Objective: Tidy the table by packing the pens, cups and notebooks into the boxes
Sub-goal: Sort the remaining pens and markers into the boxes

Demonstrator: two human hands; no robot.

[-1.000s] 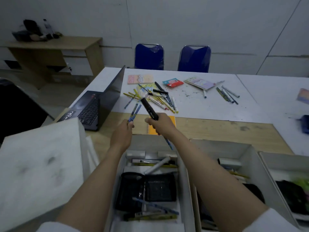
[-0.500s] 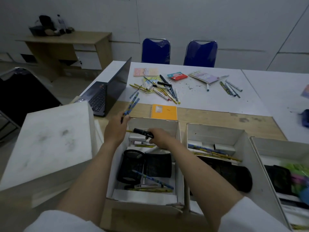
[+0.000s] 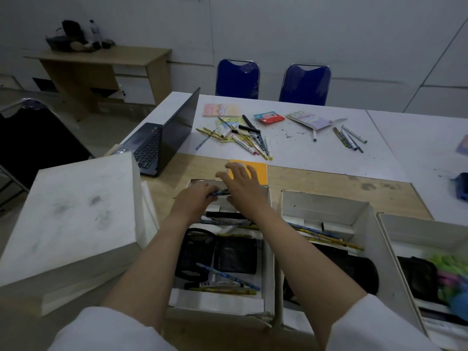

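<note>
Both hands over the open white cardboard box (image 3: 268,249)

Left hand (image 3: 193,201) apparently grasps blue patterned pens (image 3: 219,192); right hand (image 3: 240,184), at its two o'clock, fingers spread, released.

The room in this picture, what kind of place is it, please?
Probably an office or a meeting room. A long white table carries an open laptop, two blue chairs stand against its far side, and a wooden desk stands by the plain wall.

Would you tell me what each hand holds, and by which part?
The left hand grips blue pens near one end; the right hand is open and empty.
</note>
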